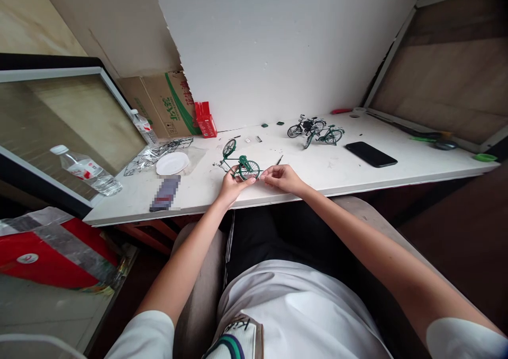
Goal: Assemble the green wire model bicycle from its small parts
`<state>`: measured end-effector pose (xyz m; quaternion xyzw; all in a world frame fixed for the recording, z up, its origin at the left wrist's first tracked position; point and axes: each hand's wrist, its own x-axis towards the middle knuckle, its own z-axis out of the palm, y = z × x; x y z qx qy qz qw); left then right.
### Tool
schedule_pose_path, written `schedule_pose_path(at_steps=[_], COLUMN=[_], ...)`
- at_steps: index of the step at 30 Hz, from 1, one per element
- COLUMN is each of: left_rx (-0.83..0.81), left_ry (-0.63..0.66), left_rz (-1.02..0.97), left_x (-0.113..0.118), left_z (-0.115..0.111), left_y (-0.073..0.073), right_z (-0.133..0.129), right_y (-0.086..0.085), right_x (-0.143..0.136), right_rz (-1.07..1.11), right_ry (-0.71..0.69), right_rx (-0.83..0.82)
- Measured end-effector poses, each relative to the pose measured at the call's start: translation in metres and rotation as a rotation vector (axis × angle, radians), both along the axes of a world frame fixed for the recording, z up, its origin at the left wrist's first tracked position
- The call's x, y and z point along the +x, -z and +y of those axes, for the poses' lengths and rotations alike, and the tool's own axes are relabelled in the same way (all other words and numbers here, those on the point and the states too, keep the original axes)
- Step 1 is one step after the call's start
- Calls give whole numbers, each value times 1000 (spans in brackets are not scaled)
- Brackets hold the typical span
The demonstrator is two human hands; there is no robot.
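Observation:
A small green model bicycle point(239, 159) is tilted over near the table's front edge, its handlebar end pointing to the left. My left hand point(231, 187) is closed on its lower side, by the spoked wheel nearest me. My right hand point(283, 179) pinches at the right edge of that same wheel, thumb and forefinger together; whatever sits between those fingertips is too small to make out. Behind my right hand a thin dark tool point(280, 159) lies on the table.
Two more model bicycles, one black point(300, 128) and one green point(327, 136), stand at the back right. A black phone point(371, 154) lies right of them. On the left are a white plate point(172, 163), a water bottle point(89, 171) and a sprue frame point(174, 145). A red box point(205, 121) stands behind.

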<state>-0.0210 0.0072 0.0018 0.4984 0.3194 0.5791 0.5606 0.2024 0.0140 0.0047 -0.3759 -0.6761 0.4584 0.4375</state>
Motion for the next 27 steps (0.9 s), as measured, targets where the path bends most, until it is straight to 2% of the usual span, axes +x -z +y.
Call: schedule_pose_path(at_steps=[5, 16, 25, 27], left_rx=[33, 91, 82, 69], left_ry=[-9, -4, -14, -15], left_rz=[109, 240, 247, 231], left_x=[0, -1, -2, -2], left_z=[-1, -1, -1, -1], left_y=[2, 9, 7, 6], right_z=[-2, 2, -2, -4], right_y=[-6, -1, -4, -4], right_x=[4, 5, 1, 0], right_rz=[14, -22, -33, -21], right_ry=[-59, -162, -140, -96], right_rx=[-81, -20, 15, 11])
